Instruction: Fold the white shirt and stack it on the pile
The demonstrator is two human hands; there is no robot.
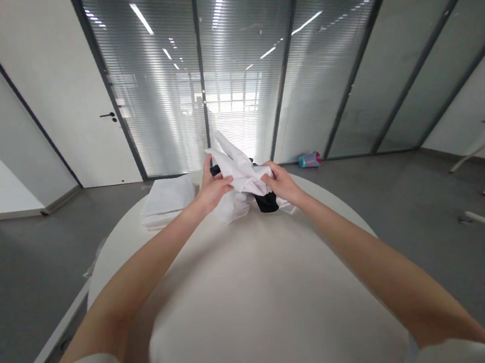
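Observation:
Both hands hold a crumpled white cloth (244,172) above the far part of a round white table (120,243). My left hand (214,189) pinches its left side between thumb and fingers. On the other side, my right hand (281,182) grips the right edge with the fingers closed. Under and behind the cloth lie a black item (267,202), mostly covered, and a bunched white piece (233,206); I cannot tell their kinds. A neat stack of folded white cloths (168,195) sits left of my left hand.
A glass partition with blinds (157,98) and a white door (51,99) stand beyond the table. On the floor by the glass lies a blue and red striped bundle (309,160). Pale furniture legs (470,159) are at the far right.

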